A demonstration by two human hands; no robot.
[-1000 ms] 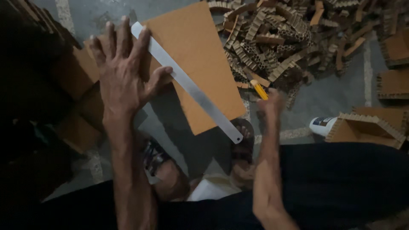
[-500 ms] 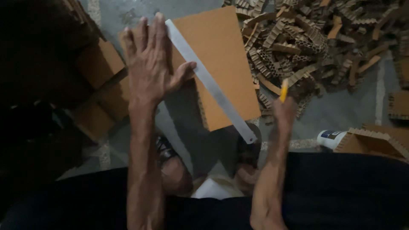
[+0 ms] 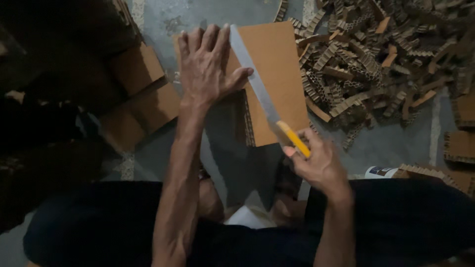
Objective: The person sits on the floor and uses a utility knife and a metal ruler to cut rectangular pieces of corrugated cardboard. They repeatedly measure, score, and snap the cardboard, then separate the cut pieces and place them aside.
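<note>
Head view: I see my left hand (image 3: 208, 69) spread flat, fingers open, pinning a metal ruler (image 3: 255, 81) on a cardboard sheet (image 3: 277, 64). My right hand (image 3: 319, 165) closes around a yellow knife (image 3: 294, 140) at the ruler's near end; the ruler runs diagonally away toward upper left.

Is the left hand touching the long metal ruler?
Touching. The head view shows the left hand pressed flat with its thumb against the edge of the metal ruler on the cardboard sheet.
</note>
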